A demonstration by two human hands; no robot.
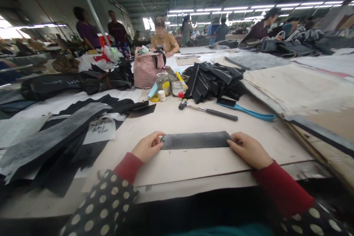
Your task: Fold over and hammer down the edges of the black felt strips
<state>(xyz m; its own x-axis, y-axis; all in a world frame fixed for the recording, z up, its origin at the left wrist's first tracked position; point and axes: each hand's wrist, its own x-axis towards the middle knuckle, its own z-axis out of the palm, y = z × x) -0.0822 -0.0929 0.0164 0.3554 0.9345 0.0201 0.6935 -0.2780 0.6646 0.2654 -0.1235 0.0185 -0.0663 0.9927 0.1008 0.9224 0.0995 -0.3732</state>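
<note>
A dark grey rectangular strip of material (196, 140) stretches between my two hands, just over the pale work surface (190, 167). My left hand (148, 145) pinches its left end between thumb and fingers. At the opposite end, my right hand (249, 148) grips the right edge the same way. Beyond the strip lies a hammer (210, 111) with a black handle, and to its right a blue-handled brush (246, 110). The kind of material, leather or a coated fabric, I cannot tell.
Left are stacked dark strips (58, 136) under a handwritten paper (99, 131). Farther back stand a glass jar (163, 83), a small white bottle (162, 96), a pink bag (146, 70) and a heap of black pieces (212, 81). A person (163, 40) sits across the table.
</note>
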